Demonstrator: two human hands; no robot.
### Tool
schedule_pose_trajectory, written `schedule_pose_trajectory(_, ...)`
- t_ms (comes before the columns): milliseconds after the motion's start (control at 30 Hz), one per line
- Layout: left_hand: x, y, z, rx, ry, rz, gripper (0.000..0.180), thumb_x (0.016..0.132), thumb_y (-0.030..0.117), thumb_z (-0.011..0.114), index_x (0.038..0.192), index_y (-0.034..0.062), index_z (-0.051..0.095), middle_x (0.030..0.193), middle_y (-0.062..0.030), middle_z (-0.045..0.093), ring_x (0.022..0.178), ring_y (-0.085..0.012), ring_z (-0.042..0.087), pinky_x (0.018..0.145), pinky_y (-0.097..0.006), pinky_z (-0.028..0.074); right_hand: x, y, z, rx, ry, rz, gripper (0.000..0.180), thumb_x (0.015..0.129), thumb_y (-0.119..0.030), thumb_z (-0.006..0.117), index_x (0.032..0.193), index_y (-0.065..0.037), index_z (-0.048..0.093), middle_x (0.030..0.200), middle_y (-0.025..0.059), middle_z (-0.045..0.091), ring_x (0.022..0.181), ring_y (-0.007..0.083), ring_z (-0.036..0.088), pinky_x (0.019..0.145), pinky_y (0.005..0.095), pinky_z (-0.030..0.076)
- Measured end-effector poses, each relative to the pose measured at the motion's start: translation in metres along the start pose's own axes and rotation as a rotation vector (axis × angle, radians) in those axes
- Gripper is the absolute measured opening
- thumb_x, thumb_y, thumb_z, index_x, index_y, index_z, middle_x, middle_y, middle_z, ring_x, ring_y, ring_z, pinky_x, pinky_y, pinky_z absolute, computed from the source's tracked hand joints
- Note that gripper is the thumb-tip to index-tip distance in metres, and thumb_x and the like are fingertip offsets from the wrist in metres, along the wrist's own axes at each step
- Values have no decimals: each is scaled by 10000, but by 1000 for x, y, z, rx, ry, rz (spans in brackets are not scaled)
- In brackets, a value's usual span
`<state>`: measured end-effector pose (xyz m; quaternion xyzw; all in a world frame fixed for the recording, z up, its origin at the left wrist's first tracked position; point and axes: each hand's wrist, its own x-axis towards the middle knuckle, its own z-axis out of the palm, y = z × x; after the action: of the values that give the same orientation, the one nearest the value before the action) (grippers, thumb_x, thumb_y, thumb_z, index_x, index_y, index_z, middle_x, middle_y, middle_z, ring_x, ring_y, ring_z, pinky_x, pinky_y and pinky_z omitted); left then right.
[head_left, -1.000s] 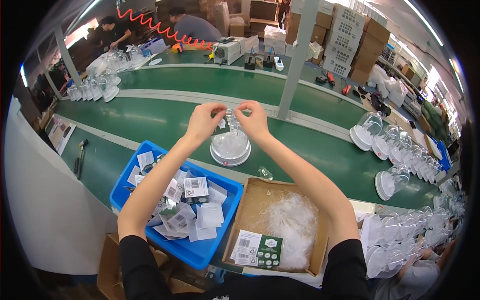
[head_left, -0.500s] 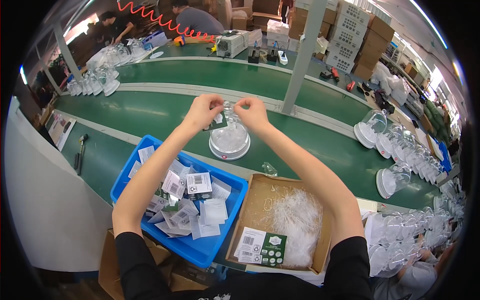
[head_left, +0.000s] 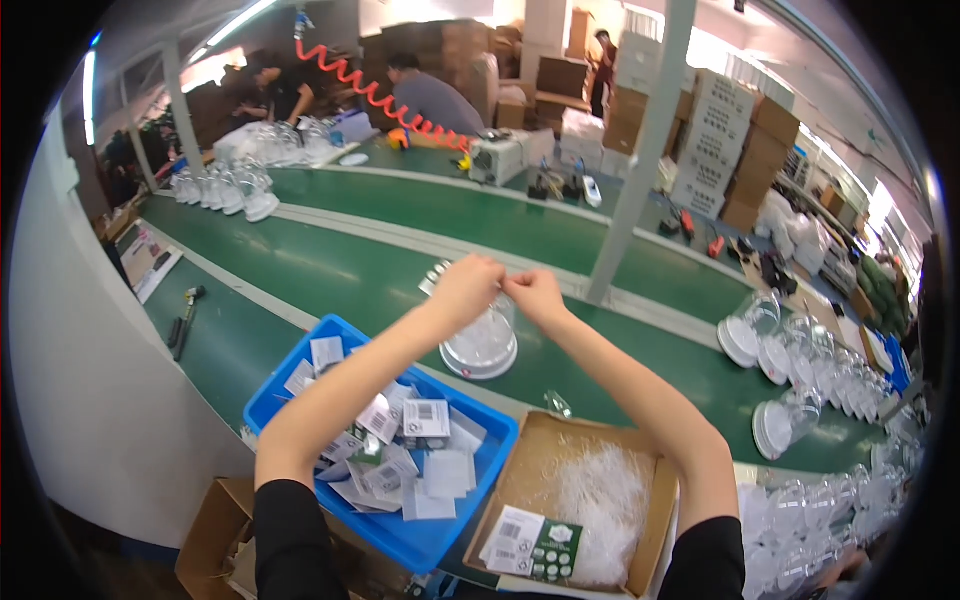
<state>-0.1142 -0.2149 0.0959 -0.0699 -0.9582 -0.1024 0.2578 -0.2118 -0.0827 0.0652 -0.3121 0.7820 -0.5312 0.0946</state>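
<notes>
A clear plastic dome on a round white base (head_left: 480, 350) stands on the green bench below my hands. My left hand (head_left: 464, 292) is closed in a pinch, with a small green and white printed card (head_left: 436, 277) sticking out beside its fingers. My right hand (head_left: 536, 298) is closed too, its fingertips meeting those of the left above the dome's top. Whatever the right fingers pinch is too small to make out. The dome's top is hidden behind my hands.
A blue tray (head_left: 497, 440) of folded cards and a cardboard box (head_left: 515, 455) of thin clear plastic loops lie nearest me. More domes (head_left: 790, 425) line the right side. A grey post (head_left: 640, 160) rises from the bench. Other people (head_left: 430, 100) work beyond.
My hands have come together until their fingertips meet. The card has turned and now shows left of my left hand. The whole scene sits lower in the picture.
</notes>
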Motion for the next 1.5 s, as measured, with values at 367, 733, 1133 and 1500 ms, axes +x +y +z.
schedule_pose_trajectory(367,1,-5,3,79,52,56,55,762,107,595,788,67,622,806,-118,595,831,-313,601,722,-418,511,12,9,2,-6,-91,26,160,792,-168,668,772,-17,719,687,-19,629,639,52,511,569,243,403)
schedule_pose_trajectory(733,3,-28,-6,73,-95,108,119,773,111,571,874,50,585,855,-130,588,829,-338,609,709,-449,507,22,3,11,15,-112,32,174,718,-204,710,696,-31,705,624,32,637,591,93,549,560,281,445)
schedule_pose_trajectory(1133,-19,-33,-28,-134,23,42,180,829,129,617,966,13,632,926,-156,588,891,-343,589,790,-420,496,-33,97,-96,-1109,-514,-109,493,681,-402,751,1025,-59,663,1032,132,670,968,298,638,833,418,527)
schedule_pose_trajectory(1500,111,-70,6,43,-79,53,143,830,130,568,839,-1,622,876,-227,582,875,-410,570,765,-478,476,-134,182,-224,-1028,-350,685,1370,441,-699,803,1468,-42,179,1491,237,205,1359,415,266,1088,471,323)
